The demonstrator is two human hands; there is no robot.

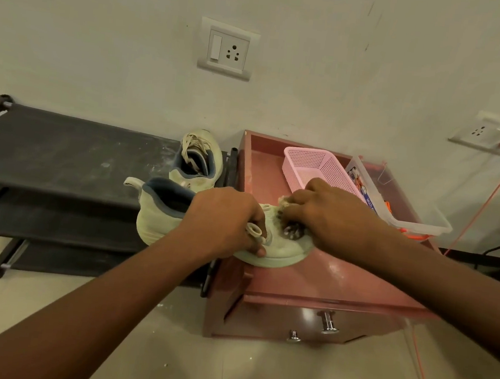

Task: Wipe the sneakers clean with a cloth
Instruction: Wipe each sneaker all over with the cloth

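The left hand [224, 217] curls around the pale-green mesh sneaker [154, 213], steadying it on the reddish-brown wooden cabinet [341, 277]. The right hand [328, 215] pinches a small crumpled cloth [293, 230] against its toe. The matching sneaker [198, 160] on the black fabric rack [63, 153] probably awaits wiping.

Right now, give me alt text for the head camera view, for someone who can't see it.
A person's left hand holds a pale green sneaker on a pink cabinet while the right hand presses a cloth to its toe. The second sneaker sits on a black shoe rack behind.
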